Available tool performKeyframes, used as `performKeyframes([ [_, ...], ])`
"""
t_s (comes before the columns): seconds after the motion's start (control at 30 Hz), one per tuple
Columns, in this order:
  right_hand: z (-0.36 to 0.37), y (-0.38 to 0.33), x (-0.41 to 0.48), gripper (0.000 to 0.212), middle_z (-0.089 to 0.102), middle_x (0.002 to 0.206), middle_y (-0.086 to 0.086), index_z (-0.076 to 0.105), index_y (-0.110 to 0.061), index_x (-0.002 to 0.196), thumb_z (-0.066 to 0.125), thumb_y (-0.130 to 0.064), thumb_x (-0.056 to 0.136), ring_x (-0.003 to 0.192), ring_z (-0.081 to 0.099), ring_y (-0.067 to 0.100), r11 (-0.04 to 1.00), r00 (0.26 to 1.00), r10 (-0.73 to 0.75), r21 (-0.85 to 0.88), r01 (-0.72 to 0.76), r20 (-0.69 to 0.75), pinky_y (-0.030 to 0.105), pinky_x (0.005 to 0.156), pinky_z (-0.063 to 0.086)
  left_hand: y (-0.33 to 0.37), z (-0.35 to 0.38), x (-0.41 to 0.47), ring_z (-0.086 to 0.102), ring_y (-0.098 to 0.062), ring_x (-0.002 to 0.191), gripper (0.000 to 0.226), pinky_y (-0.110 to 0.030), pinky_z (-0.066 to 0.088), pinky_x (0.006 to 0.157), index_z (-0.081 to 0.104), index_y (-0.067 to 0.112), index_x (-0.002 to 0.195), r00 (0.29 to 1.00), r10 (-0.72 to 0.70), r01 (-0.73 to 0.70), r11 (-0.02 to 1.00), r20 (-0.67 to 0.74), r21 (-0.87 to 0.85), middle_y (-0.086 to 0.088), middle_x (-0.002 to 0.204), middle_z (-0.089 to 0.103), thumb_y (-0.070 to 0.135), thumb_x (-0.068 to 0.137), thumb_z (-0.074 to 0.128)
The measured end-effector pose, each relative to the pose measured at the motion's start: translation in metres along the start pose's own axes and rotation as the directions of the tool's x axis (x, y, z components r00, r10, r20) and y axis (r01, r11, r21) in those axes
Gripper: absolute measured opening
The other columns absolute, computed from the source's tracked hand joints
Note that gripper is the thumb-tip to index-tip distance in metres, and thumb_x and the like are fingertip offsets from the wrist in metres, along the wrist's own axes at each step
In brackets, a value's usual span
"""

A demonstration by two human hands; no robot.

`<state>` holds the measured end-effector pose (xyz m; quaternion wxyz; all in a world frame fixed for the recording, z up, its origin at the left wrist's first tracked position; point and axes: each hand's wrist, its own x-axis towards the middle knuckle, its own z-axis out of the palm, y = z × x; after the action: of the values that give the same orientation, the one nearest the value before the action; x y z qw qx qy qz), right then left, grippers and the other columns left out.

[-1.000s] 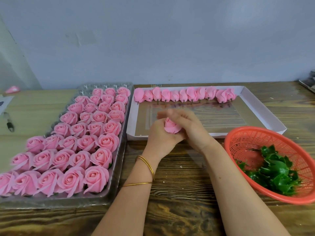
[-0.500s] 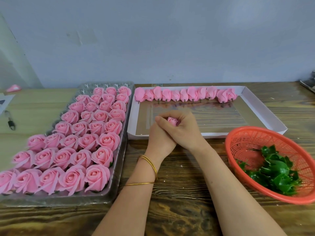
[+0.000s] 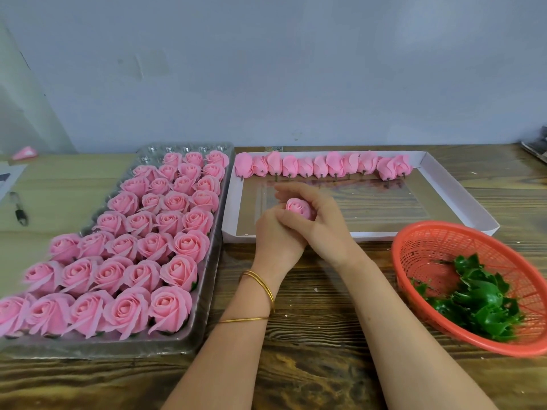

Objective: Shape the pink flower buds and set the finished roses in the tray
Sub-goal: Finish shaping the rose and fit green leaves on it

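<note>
A pink flower bud (image 3: 298,207) sits between both hands over the front edge of the white tray (image 3: 461,202). My left hand (image 3: 276,241) cups it from below and my right hand (image 3: 322,223) wraps over it, fingers curled round its sides; only the bud's top shows. A row of several closed pink roses (image 3: 322,166) lies along the white tray's far edge. To the left, a clear plastic tray (image 3: 207,291) holds several rows of open pink roses (image 3: 165,241).
A red plastic basket (image 3: 414,253) with green leaf pieces (image 3: 476,303) stands at the right on the wooden table (image 3: 319,365). A pen (image 3: 20,213) and a small pink object (image 3: 24,153) lie far left. A dark object (image 3: 537,147) shows at the right edge.
Both hands closed tighter round the bud and rolled it; the bud now shows at the top of the clasped hands. The hands stayed over the tray's front edge.
</note>
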<state>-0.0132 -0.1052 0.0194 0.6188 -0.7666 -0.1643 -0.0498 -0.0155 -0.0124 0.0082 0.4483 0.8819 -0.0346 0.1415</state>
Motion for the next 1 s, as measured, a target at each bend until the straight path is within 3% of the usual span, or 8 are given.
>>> performKeyframes([
  [0.1, 0.0024, -0.0013, 0.0008, 0.038, 0.069, 0.118, -0.003, 0.068, -0.015, 0.12, 0.063, -0.023, 0.083, 0.111, 0.062, 0.003, 1.0, 0.999, -0.017, 0.022, 0.018, -0.038, 0.024, 0.099, 0.048, 0.0009, -0.0014, 0.0007, 0.062, -0.02, 0.08, 0.011, -0.03, 0.049, 0.069, 0.063, 0.022, 0.079, 1.0, 0.001, -0.001, 1.0, 0.002, 0.003, 0.002, 0.075, 0.063, 0.019, 0.089, 0.06],
  [0.2, 0.003, -0.0031, 0.0026, 0.027, 0.073, 0.106, -0.004, 0.072, -0.017, 0.106, 0.055, -0.028, 0.089, 0.105, 0.065, 0.006, 0.988, 0.998, -0.007, 0.154, 0.017, -0.06, 0.018, 0.092, 0.048, 0.0025, -0.0014, 0.0007, 0.062, -0.021, 0.076, 0.013, -0.027, 0.045, 0.063, 0.065, 0.018, 0.078, 0.999, -0.015, 0.017, 0.999, 0.03, -0.045, 0.004, 0.071, 0.06, 0.017, 0.09, 0.058],
  [0.33, 0.0042, 0.0012, 0.0029, 0.017, 0.072, 0.103, -0.003, 0.073, -0.012, 0.107, 0.062, -0.016, 0.095, 0.098, 0.065, 0.002, 0.999, 0.998, -0.013, 0.038, 0.015, -0.054, 0.017, 0.088, 0.047, 0.0024, -0.0011, 0.0005, 0.061, -0.022, 0.074, 0.031, -0.03, 0.048, 0.064, 0.049, 0.028, 0.064, 1.0, 0.012, -0.013, 0.999, -0.024, -0.04, 0.01, 0.065, 0.053, 0.016, 0.093, 0.055],
  [0.4, 0.0037, 0.0019, 0.0018, 0.021, 0.07, 0.107, -0.007, 0.071, -0.014, 0.113, 0.066, -0.015, 0.092, 0.1, 0.063, -0.003, 1.0, 1.0, -0.002, 0.005, 0.002, -0.005, 0.015, 0.09, 0.047, 0.0009, 0.0002, 0.0018, 0.058, -0.014, 0.069, 0.03, -0.027, 0.048, 0.063, 0.049, 0.028, 0.066, 0.999, 0.004, -0.005, 0.999, -0.037, -0.036, 0.012, 0.065, 0.051, 0.018, 0.093, 0.056],
  [0.5, 0.0006, 0.0003, 0.0012, 0.029, 0.067, 0.112, -0.009, 0.067, -0.017, 0.118, 0.07, -0.015, 0.089, 0.102, 0.061, -0.006, 1.0, 0.997, 0.015, 0.012, -0.016, 0.072, 0.011, 0.089, 0.047, -0.0012, 0.0006, 0.0019, 0.049, 0.003, 0.062, 0.035, -0.007, 0.037, 0.052, 0.046, 0.033, 0.063, 0.999, -0.02, 0.018, 0.998, -0.028, -0.066, 0.015, 0.064, 0.05, 0.018, 0.093, 0.058],
  [0.67, -0.0037, -0.0029, 0.0001, 0.047, 0.066, 0.121, 0.0, 0.061, -0.016, 0.127, 0.076, -0.01, 0.083, 0.115, 0.061, 0.005, 0.995, 1.0, -0.002, 0.102, 0.001, 0.011, 0.022, 0.098, 0.048, -0.0024, 0.0006, 0.0016, 0.055, -0.001, 0.069, 0.026, -0.013, 0.04, 0.055, 0.054, 0.033, 0.066, 0.999, -0.046, 0.049, 0.992, 0.028, -0.117, 0.013, 0.069, 0.058, 0.023, 0.088, 0.063],
  [0.83, -0.0021, -0.0021, 0.0014, 0.022, 0.07, 0.114, 0.002, 0.072, -0.011, 0.107, 0.072, -0.007, 0.086, 0.109, 0.062, 0.004, 0.998, 0.999, -0.024, 0.057, 0.021, 0.042, 0.014, 0.093, 0.045, 0.0009, 0.0006, 0.0008, 0.051, -0.011, 0.072, 0.029, -0.021, 0.038, 0.06, 0.046, 0.033, 0.069, 0.999, 0.036, -0.036, 0.999, 0.04, -0.005, 0.015, 0.067, 0.047, 0.019, 0.092, 0.056],
  [1.0, -0.0015, -0.0001, 0.0017, 0.03, 0.073, 0.107, -0.004, 0.073, -0.015, 0.107, 0.062, -0.032, 0.085, 0.108, 0.064, 0.006, 0.988, 0.992, 0.059, 0.138, -0.074, 0.113, 0.016, 0.095, 0.045, 0.0031, -0.0013, -0.0006, 0.046, 0.005, 0.059, 0.039, -0.009, 0.035, 0.051, 0.045, 0.034, 0.06, 0.997, 0.071, -0.071, 0.997, -0.016, -0.032, 0.017, 0.061, 0.047, 0.01, 0.088, 0.057],
])
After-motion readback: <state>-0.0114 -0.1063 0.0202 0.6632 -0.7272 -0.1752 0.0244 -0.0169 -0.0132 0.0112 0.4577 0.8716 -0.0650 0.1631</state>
